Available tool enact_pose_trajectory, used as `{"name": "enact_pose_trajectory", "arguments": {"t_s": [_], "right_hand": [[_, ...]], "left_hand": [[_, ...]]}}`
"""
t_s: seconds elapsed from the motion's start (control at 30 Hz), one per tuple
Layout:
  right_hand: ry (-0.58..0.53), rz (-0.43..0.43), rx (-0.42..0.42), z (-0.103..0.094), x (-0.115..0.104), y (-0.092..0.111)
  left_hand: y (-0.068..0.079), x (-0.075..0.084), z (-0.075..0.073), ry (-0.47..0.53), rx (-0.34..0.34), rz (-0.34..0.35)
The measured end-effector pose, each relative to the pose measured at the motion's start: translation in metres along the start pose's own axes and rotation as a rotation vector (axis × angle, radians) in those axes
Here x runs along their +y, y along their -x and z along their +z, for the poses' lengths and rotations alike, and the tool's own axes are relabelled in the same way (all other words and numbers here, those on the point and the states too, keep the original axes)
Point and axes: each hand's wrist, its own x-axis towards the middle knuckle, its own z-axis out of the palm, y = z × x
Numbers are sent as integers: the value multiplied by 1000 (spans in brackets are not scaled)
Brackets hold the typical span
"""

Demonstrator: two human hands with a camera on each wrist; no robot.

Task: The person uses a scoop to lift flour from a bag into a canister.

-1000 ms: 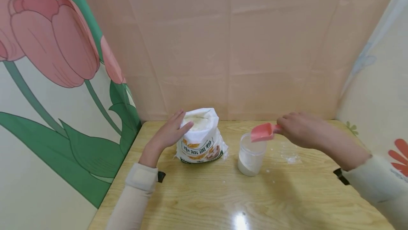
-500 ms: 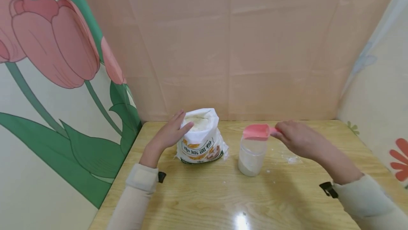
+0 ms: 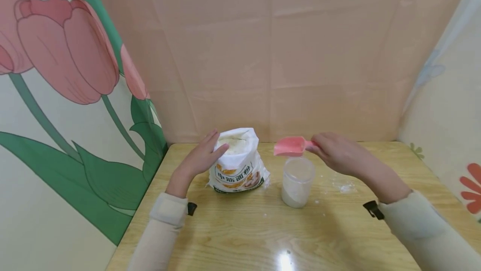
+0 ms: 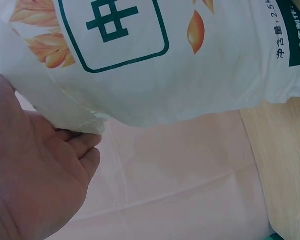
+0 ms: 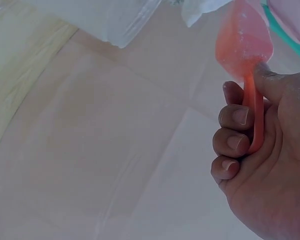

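A white flour bag (image 3: pixel 236 174) with its mouth open stands on the table, flour showing inside. At the left of its rim rests my left hand (image 3: pixel 201 154), fingers nearly straight and thumb spread over the front edge; the bag hides part of that hand in the left wrist view. My right hand (image 3: pixel 338 154) grips the handle of a pink plastic scoop (image 3: pixel 290 146), fingers curled round it. White dust clings to the scoop (image 5: pixel 245 37) in the right wrist view. Just below the scoop stands a clear plastic jar (image 3: pixel 297 183), partly filled with flour.
Spilled flour (image 3: pixel 343 187) lies on the wooden table (image 3: pixel 240 233) right of the jar. A pinkish cloth (image 3: pixel 270 62) hangs behind the table's back edge. Walls with painted flowers (image 3: pixel 64 49) close in the left and right sides.
My right hand has carried the scoop leftward past the jar's top, toward the flour bag, and it now sits more level. The left hand, bag and jar stay put.
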Motion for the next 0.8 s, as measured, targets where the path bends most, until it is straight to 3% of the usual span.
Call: {"name": "enact_pose_trajectory", "arguments": {"t_s": [0.23,0.53,0.8], "right_hand": [[0,-1,-48,-7,-9,-22],[21,-41,-109,-20,-32,-69],[76,-34,-227,-21,-47,-108]], "left_hand": [[-1,-1,0,0,-2,7],[-2,-1,-2,-9,-1,13],[-1,-1,-2,9,-1,21]]}}
